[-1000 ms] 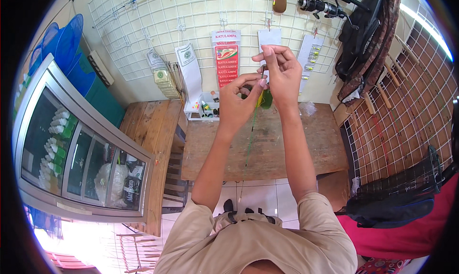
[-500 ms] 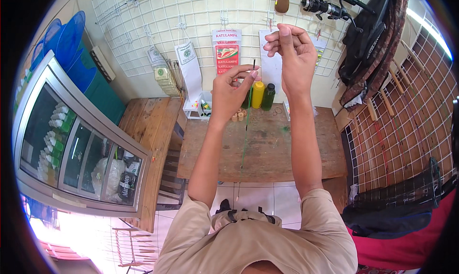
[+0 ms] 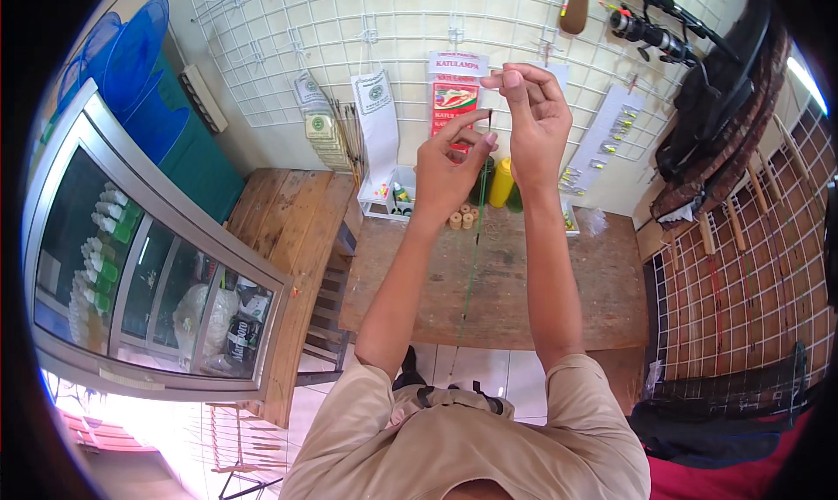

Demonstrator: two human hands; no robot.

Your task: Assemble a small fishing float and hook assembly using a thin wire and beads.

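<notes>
My left hand is raised over the table and pinches a thin green rod near its dark upper end. The rod slants down past the table's front edge, with dark bands along it, and looks like a slim fishing rod tip. Up and to the right, my right hand is held with thumb and fingertips pressed together. Whatever sits in that pinch, if anything, is too fine to make out. Behind my hands stand a yellow bottle and a dark green bottle, partly hidden.
The wooden table holds several small cork pieces and a white tray of small items. A glass cabinet stands at left. Fishing reels and red packets hang on the wall grid. Dark bags hang at right.
The view has shifted left, so the wall and table appear further right. My hands have come closer together, the right one lower, while the left still pinches the green rod.
</notes>
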